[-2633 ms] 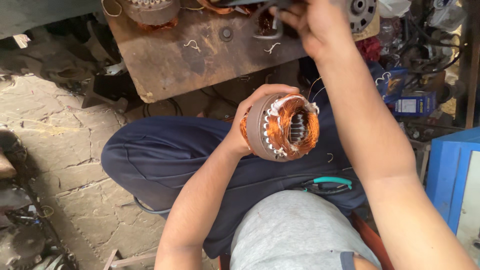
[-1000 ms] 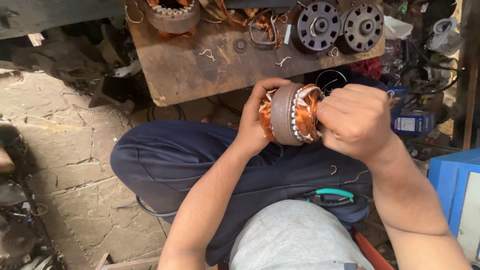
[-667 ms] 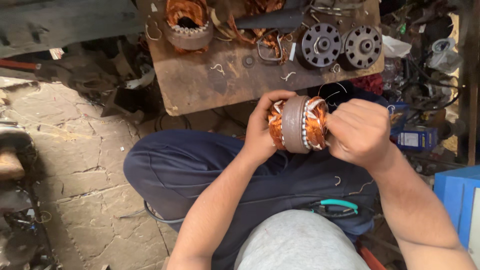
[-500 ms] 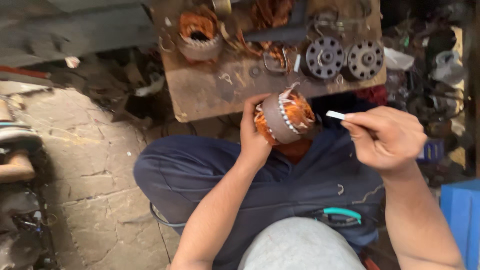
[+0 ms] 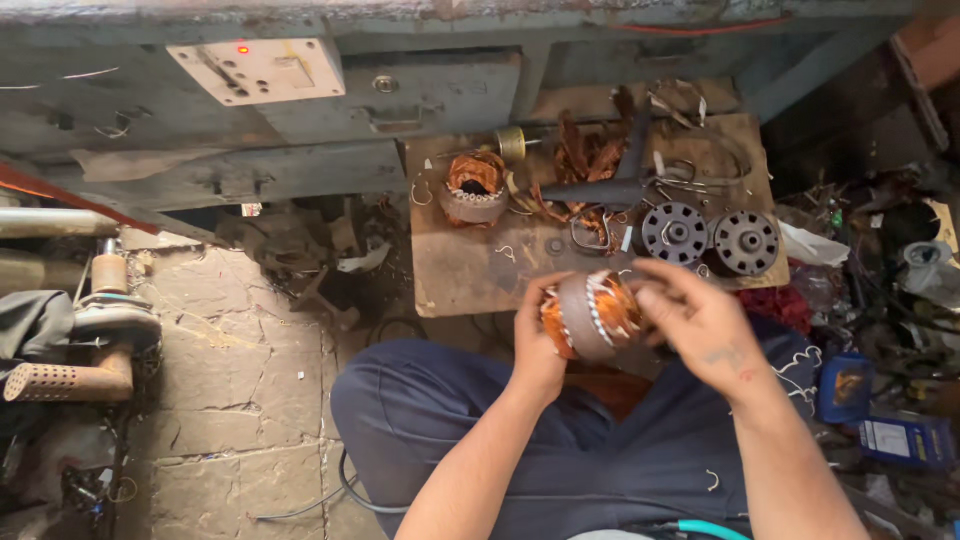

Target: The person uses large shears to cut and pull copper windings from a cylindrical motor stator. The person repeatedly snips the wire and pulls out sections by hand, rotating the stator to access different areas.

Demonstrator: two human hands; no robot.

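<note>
Above the lap, a motor coil [image 5: 590, 315] is held tight in the left hand [image 5: 535, 340] so it stays steady. Its copper end is touched by the right hand [image 5: 695, 320], fingers curled loosely. Behind it, a wooden surface [image 5: 470, 275] is seen.

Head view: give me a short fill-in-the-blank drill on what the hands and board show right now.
1. The left hand grips a motor winding of ____-coloured wire.
2. The right hand touches the winding's ____ end.
3. On the wooden board lie ____ round slotted discs.

Missing words: copper; right; two
</note>
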